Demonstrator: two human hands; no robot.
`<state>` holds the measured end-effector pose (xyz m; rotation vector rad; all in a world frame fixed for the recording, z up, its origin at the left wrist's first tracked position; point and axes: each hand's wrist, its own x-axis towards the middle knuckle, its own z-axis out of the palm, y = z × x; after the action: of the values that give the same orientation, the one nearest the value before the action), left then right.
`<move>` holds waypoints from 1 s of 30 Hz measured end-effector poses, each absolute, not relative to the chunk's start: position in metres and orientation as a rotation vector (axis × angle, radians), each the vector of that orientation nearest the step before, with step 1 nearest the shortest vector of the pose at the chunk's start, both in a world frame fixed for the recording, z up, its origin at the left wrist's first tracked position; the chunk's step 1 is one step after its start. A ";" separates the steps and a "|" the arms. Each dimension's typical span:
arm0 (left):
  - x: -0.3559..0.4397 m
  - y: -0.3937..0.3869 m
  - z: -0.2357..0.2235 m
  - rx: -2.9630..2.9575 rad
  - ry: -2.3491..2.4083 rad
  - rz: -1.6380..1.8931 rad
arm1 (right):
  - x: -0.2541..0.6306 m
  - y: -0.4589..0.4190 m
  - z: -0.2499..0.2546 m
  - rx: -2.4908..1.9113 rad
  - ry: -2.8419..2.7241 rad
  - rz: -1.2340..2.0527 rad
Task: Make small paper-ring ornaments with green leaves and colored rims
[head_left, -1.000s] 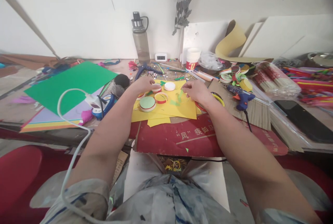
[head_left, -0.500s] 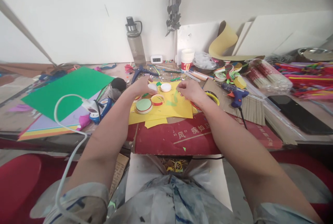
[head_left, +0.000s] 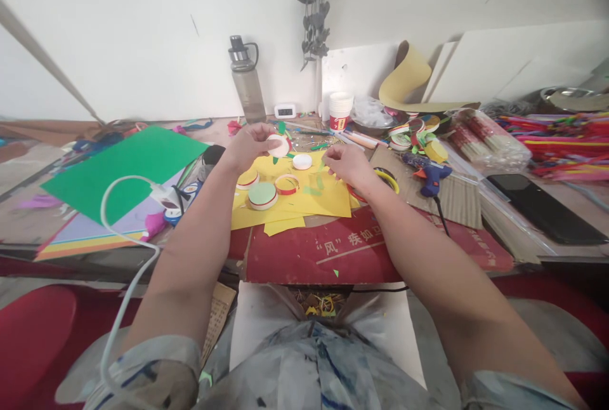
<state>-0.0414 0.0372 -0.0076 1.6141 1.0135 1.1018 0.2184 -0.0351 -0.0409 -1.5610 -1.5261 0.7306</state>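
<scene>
Between the thumb and fingers of my left hand [head_left: 251, 148] is a round paper disc [head_left: 278, 145], pale on its face, with a red rim and green paper tabs sticking out. It is tilted above the yellow paper [head_left: 328, 197]. My right hand [head_left: 348, 164] is closed in a pinch over the right side of that paper, beside pale green paper scraps [head_left: 314, 185]; what it pinches is too small to make out. Around them lie a white round lid-like piece [head_left: 302, 162], a red-and-yellow paper ring [head_left: 287, 185] and a green-topped round box [head_left: 262, 195].
A blue glue gun [head_left: 432, 176] rests on corrugated cardboard to the right, near a black phone [head_left: 547, 207]. Behind stand a water bottle [head_left: 248, 86] and paper cups [head_left: 340, 110]. Green sheets [head_left: 118, 172] and a white cable [head_left: 130, 299] are on the left.
My left hand has picked the round paper disc up off the yellow paper and tilted it upward. The right hand stays pinched over the paper. The view has shifted slightly.
</scene>
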 end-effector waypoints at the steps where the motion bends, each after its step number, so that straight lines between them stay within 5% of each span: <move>1: -0.039 0.035 -0.006 1.591 0.973 1.117 | 0.218 -0.036 -0.040 -1.563 -1.523 0.742; 23: -0.008 0.016 -0.013 1.870 0.488 1.307 | 0.216 -0.055 -0.024 -1.676 -1.875 0.339; 30: -0.008 0.032 -0.027 1.979 0.417 1.420 | 0.268 -0.087 -0.017 -1.868 -1.823 -0.080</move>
<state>-0.0079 0.0321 -0.0267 1.9793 0.4167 1.4204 0.2679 -0.0866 -0.0172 -1.8676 -1.8228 -0.0804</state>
